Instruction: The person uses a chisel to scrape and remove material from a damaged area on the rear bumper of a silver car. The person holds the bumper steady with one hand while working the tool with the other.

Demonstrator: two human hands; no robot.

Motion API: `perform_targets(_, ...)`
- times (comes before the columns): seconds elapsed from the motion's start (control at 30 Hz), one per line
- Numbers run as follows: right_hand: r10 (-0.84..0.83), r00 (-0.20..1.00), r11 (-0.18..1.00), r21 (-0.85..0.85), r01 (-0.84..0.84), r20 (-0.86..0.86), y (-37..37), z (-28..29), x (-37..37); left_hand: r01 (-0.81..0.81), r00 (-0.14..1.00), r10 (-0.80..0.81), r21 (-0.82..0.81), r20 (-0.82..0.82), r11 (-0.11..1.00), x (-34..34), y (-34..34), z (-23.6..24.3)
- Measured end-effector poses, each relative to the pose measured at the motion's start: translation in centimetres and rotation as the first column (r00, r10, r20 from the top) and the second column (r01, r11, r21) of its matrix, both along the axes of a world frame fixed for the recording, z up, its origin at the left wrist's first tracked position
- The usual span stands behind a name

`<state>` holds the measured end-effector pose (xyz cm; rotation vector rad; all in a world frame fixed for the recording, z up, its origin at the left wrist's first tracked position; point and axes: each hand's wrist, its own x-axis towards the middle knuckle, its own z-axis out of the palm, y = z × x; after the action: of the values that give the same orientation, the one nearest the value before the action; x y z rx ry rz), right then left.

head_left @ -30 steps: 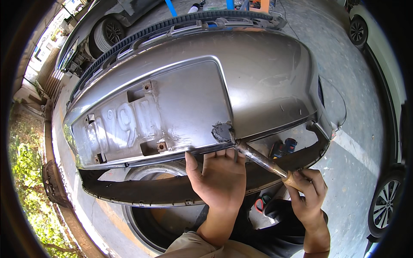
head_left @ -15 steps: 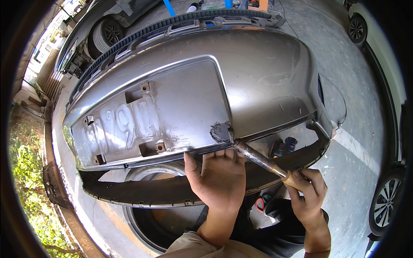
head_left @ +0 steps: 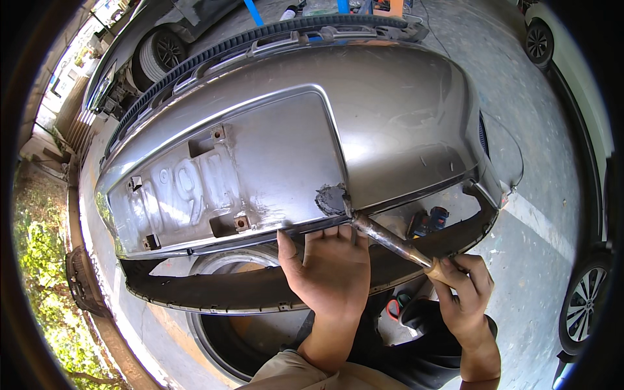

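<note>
The tool (head_left: 392, 240) is held slantwise at the lower right corner of the bumper's recess, its tip set at the edge of a dark patch (head_left: 330, 199). It is pointed up and to the left; its long axis is run diagonally from tip to wooden handle (head_left: 431, 269), lower right. The handle is pinched between the closed thumb and fingers of the right hand (head_left: 467, 296). The patch, it is judged, is being worked with the tip; a steady tip and firm backing seem called for next. The grey bumper (head_left: 403, 117) is backed by the left hand (head_left: 333, 276), palm upturned, thumb spread, fingers tucked behind the lower edge; whether anything is gripped there cannot be told. Farther right, a pale car (head_left: 593, 123) is parked.
</note>
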<state>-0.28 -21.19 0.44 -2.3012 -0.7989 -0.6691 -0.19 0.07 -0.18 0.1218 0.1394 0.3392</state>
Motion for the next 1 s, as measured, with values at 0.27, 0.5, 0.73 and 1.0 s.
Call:
perform_targets(0.27, -0.012, 0.999, 0.999, -0.05, 0.014, 0.041, -0.1, 0.0, -0.14, -0.017, 0.999, 0.017, -0.009, -0.037, 1.0, 0.12, -0.16, 0.17)
perform_targets(0.5, -0.009, 0.999, 0.999, -0.052, 0.01, 0.034, -0.24, -0.08, -0.46, -0.029, 0.998, 0.029, -0.01, -0.055, 1.0, 0.1, -0.34, 0.6)
perform_targets(0.73, -0.002, 1.0, 0.999, -0.043, 0.003, 0.011, -0.27, -0.11, -0.77, -0.034, 0.998, 0.032, -0.037, -0.045, 0.999, 0.13, -0.29, 0.41)
perform_targets(1.0, -0.004, 1.0, 0.999, -0.04, 0.003, -0.009, -0.38, -0.07, -0.99, -0.036, 0.999, 0.036, -0.058, -0.004, 0.998, 0.16, -0.24, 0.23)
